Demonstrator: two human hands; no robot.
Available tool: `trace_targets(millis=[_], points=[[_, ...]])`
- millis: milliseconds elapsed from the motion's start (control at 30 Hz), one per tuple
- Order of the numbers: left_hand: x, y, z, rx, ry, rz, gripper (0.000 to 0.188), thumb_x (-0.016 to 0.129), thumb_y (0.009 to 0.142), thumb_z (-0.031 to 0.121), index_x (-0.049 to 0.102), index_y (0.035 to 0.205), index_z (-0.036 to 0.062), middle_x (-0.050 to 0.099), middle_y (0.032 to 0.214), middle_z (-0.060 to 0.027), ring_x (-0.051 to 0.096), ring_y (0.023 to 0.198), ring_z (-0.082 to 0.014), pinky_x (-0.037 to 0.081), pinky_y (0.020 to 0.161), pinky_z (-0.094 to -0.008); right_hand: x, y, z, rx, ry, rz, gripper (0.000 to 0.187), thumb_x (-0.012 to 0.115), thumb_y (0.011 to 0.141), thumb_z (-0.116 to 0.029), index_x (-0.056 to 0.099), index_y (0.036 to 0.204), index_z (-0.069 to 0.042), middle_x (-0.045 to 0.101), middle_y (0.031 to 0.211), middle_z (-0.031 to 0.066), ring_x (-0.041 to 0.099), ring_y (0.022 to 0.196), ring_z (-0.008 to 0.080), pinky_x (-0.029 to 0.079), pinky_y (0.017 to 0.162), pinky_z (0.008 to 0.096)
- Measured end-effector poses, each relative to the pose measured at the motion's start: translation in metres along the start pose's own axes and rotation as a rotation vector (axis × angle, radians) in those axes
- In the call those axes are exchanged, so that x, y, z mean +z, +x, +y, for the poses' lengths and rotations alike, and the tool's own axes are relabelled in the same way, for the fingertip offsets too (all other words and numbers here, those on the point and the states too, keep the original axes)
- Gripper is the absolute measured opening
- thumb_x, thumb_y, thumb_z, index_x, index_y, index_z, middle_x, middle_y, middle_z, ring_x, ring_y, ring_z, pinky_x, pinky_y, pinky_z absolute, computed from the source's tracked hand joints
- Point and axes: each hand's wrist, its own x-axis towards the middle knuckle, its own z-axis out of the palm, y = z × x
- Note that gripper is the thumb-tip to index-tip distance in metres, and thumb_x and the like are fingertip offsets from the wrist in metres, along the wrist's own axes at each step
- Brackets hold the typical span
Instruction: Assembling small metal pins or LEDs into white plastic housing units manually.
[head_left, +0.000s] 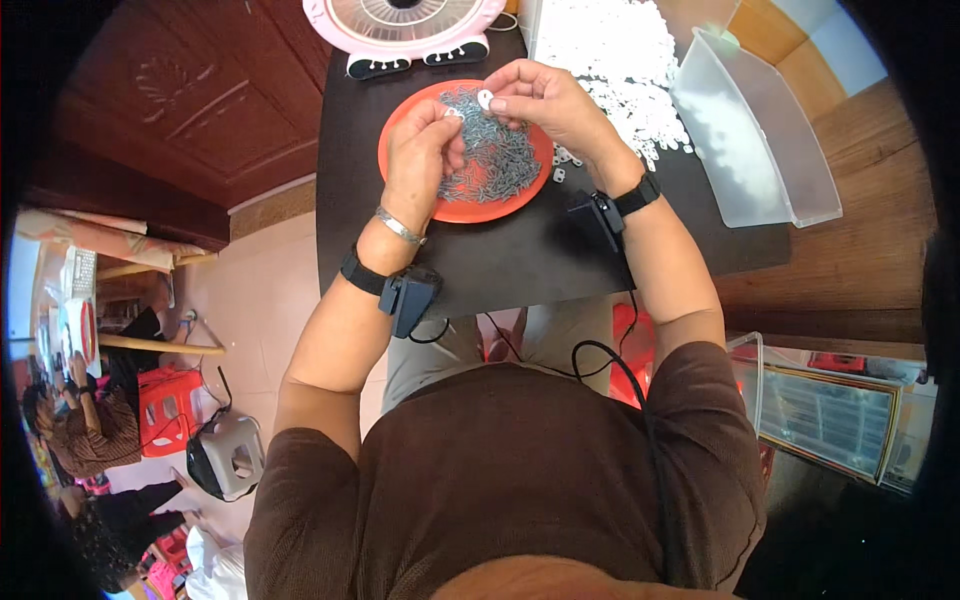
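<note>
Head view, round orange plate (pixel 520 196) — glinting metal screws (pixel 495 160)

Hands over orange plate (pixel 470 205) (metal bits)

Small white plastic piece (pixel 485 98): rounded, pinched between right-hand fingertips, held just above plate's far part. Second small white piece (pixel 452 113): at left-hand fingertips, mostly hidden, shape unclear. Orange round plate (pixel 400 135): flat on dark table, near its far end. Heap of small grey metal screws (pixel 495 160): loose, tangled, covers plate's middle and right part, partly under both hands.
</note>
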Motion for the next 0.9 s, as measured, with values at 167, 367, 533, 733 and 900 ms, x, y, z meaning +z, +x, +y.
trace_targets(millis=[167,367,533,733,900], points=[[0.0,0.001,0.001,0.001,-0.062,0.015,0.013,0.048,0.086,0.01,0.052,0.074,0.0082,0.054,0.06,-0.0004,0.047,0.047,-0.0069,0.035,0.043,-0.018,0.01,-0.002,-0.001,-0.057,0.151,-0.048,0.023,0.061,0.084,-0.009,0.059,0.106,-0.002,0.062,0.083,-0.0001,0.054,0.071,0.0046,0.045,0.066,0.0183],[-0.004,0.002,0.0,0.013,-0.131,0.0,0.013,0.046,0.086,0.011,0.052,0.075,0.0068,0.057,0.063,-0.0021,0.049,0.048,-0.0079,0.036,0.043,-0.018,0.015,-0.001,-0.001,-0.087,0.114,-0.045,0.024,0.06,0.083,-0.009,0.062,0.106,-0.002,0.062,0.081,0.0,0.055,0.071,0.0046,0.045,0.065,0.0186],[-0.002,0.001,-0.003,-0.027,-0.131,-0.047,0.012,0.047,0.086,0.011,0.052,0.076,0.0058,0.059,0.065,-0.004,0.052,0.05,-0.0087,0.038,0.045,-0.0181,0.018,0.0,0.005,-0.105,0.139,0.018,0.02,0.06,0.084,-0.008,0.059,0.102,0.0,0.063,0.082,0.0021,0.056,0.072,0.0056,0.046,0.066,0.0196],[-0.003,0.002,-0.005,-0.016,-0.209,-0.071,0.011,0.048,0.086,0.011,0.054,0.081,0.004,0.061,0.07,-0.0069,0.055,0.053,-0.0107,0.042,0.049,-0.0196,0.028,-0.003,0.008,-0.121,0.232,0.011,0.013,0.06,0.085,-0.008,0.057,0.094,0.0,0.063,0.081,0.0038,0.057,0.071,0.0066,0.046,0.065,0.02],[-0.001,0.004,-0.007,0.012,-0.226,-0.069,0.01,0.047,0.087,0.01,0.054,0.082,0.0039,0.062,0.072,-0.007,0.055,0.054,-0.011,0.043,0.051,-0.02,0.02,0.0,0.016,-0.074,0.16,0.014,0.015,0.061,0.083,-0.009,0.057,0.093,0.002,0.064,0.079,0.0065,0.058,0.069,0.0083,0.047,0.062,0.0207]])
